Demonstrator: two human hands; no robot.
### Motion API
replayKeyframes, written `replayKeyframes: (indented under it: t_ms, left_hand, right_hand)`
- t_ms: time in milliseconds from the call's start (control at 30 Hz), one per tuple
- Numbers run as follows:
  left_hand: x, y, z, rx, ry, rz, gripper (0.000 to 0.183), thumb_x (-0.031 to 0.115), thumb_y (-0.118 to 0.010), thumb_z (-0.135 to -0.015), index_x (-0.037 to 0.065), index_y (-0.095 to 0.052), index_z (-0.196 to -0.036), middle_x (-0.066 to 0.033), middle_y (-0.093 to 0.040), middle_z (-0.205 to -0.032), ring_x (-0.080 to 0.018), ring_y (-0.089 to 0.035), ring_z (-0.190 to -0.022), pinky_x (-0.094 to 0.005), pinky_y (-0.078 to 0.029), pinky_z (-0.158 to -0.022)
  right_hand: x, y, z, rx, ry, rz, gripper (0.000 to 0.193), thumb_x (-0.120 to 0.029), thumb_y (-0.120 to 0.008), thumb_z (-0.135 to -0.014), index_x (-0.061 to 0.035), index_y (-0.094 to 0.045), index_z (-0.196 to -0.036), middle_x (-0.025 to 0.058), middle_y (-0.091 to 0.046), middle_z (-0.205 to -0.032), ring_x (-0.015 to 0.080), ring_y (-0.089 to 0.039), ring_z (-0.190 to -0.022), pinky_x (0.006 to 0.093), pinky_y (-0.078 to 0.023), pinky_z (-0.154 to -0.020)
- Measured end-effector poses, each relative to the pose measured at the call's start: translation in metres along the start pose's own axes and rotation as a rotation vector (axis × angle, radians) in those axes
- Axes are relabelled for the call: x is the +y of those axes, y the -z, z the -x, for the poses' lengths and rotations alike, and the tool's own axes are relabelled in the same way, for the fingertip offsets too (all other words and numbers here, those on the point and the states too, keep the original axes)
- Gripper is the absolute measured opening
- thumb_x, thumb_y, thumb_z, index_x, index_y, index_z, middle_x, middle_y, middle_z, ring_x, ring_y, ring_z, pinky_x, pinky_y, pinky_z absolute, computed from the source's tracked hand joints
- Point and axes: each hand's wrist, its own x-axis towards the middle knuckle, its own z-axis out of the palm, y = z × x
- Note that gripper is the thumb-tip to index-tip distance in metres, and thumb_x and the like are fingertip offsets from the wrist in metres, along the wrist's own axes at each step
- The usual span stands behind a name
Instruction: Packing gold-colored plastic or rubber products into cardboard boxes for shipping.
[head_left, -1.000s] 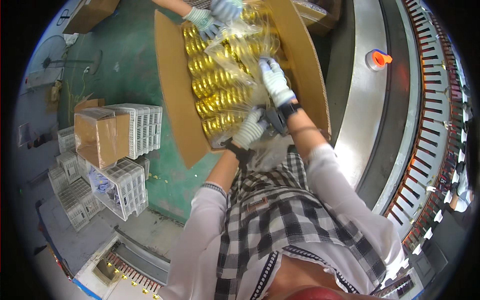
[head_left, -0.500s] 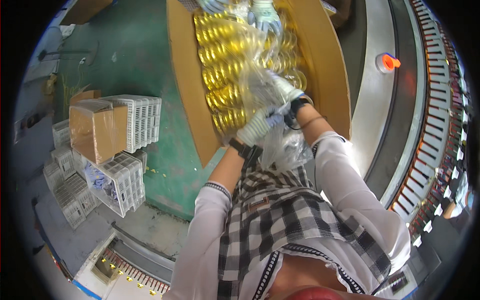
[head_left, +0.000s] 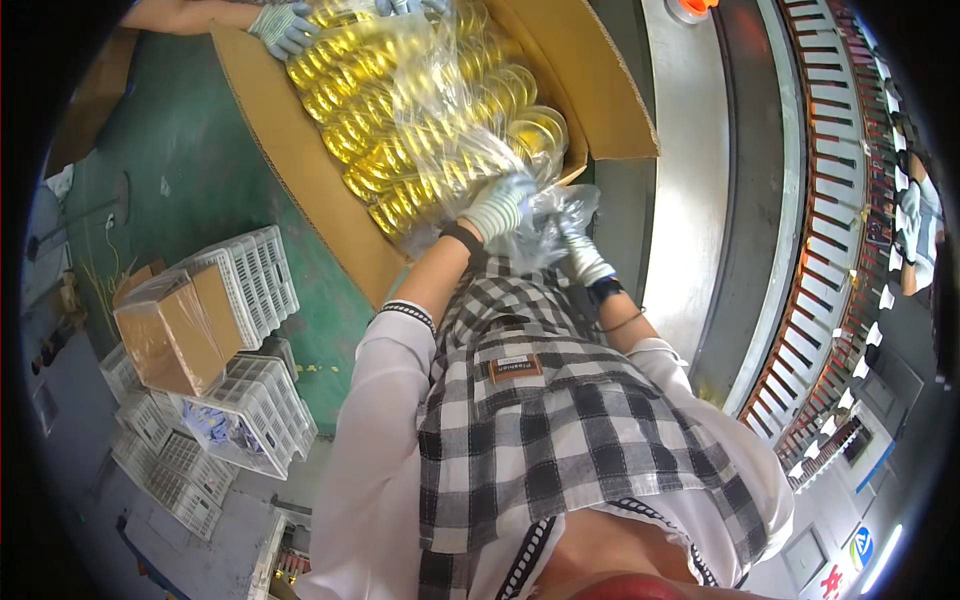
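Note:
A cardboard box (head_left: 592, 85) stands in front of me, its flaps folded out. Rows of shiny yellow round, ring-like items (head_left: 345, 95) fill it, partly covered by a clear plastic bag (head_left: 428, 88). My left hand (head_left: 497, 208), in a striped glove, is closed on the bag over the near end of the rows. Beside the box's near right corner, my right hand (head_left: 584, 252), gloved too, grips a bunched part of the bag close to my apron. A co-worker's gloved hand (head_left: 284, 30) rests at the far left corner, and another gloved hand (head_left: 410, 6) is at the far edge.
White plastic crates (head_left: 262, 410) are stacked to the left, with a brown carton (head_left: 170, 335) on them. A metal ledge (head_left: 690, 170) runs along the right, carrying an orange item (head_left: 690, 8). Beyond it lies a slotted rack line (head_left: 815, 190), with another person (head_left: 920, 230) past it.
The view has shifted. My right hand has come off the rows to the near right, drawing plastic with it. My left hand has moved forward over the rows. A co-worker's hand has moved to the far left corner.

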Motion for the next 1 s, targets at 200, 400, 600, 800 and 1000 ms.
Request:
replayKeyframes:
  t_ms: [200, 400, 600, 800, 1000]
  left_hand:
    - [0.0, 0.006, -0.004, -0.212, 0.61, 0.772, 0.045, 0.039, -0.048, -0.109, 0.004, -0.067, -0.129, -0.0126, -0.064, -0.138, -0.0249, -0.058, -0.123, -0.0351, -0.043, -0.111]
    - [0.007, 0.016, 0.007, -0.107, 0.599, 0.37, 0.044, 0.041, -0.048, -0.106, 0.005, -0.068, -0.123, -0.0167, -0.07, -0.124, -0.0335, -0.064, -0.115, -0.04, -0.047, -0.103]
    - [0.03, 0.039, 0.061, 0.142, 0.518, 0.297, 0.06, 0.045, -0.063, -0.095, 0.006, -0.059, -0.14, -0.0238, -0.064, -0.135, -0.041, -0.059, -0.127, -0.0439, -0.046, -0.108]
    - [0.038, 0.044, 0.054, -0.261, 0.563, 0.133, 0.083, 0.061, -0.067, -0.09, 0.001, -0.052, -0.145, -0.026, -0.06, -0.14, -0.041, -0.058, -0.129, -0.0452, -0.045, -0.109]
    - [0.0, 0.026, 0.081, -0.236, 0.615, 0.142, 0.085, 0.072, -0.055, -0.093, 0.002, -0.059, -0.14, -0.025, -0.06, -0.141, -0.0413, -0.056, -0.132, -0.0446, -0.043, -0.112]
  right_hand:
    - [-0.031, -0.074, -0.016, -0.062, 0.332, 0.943, 0.021, -0.014, -0.065, -0.099, -0.0078, -0.072, -0.118, 0.0066, -0.073, -0.112, 0.0175, -0.07, -0.097, 0.0338, -0.057, -0.086]
    - [-0.071, -0.135, -0.057, -0.104, 0.556, 1.77, 0.027, -0.02, -0.068, -0.086, -0.0076, -0.077, -0.109, 0.0145, -0.076, -0.091, 0.0328, -0.071, -0.086, 0.0423, -0.054, -0.084]
    - [-0.063, -0.185, -0.059, -0.326, 0.199, 2.758, 0.031, -0.026, -0.065, -0.087, -0.0124, -0.077, -0.113, 0.0155, -0.076, -0.093, 0.0355, -0.071, -0.084, 0.0446, -0.055, -0.078]
    - [-0.074, -0.132, -0.106, -1.09, 0.406, 2.812, 0.031, -0.027, -0.061, -0.09, -0.0119, -0.077, -0.112, 0.0141, -0.076, -0.099, 0.0349, -0.072, -0.088, 0.0422, -0.056, -0.08]
    - [-0.121, -0.093, -0.025, -0.153, 0.404, 1.142, 0.035, -0.033, -0.069, -0.099, -0.0029, -0.074, -0.115, 0.01, -0.074, -0.106, 0.019, -0.067, -0.099, 0.0317, -0.053, -0.091]
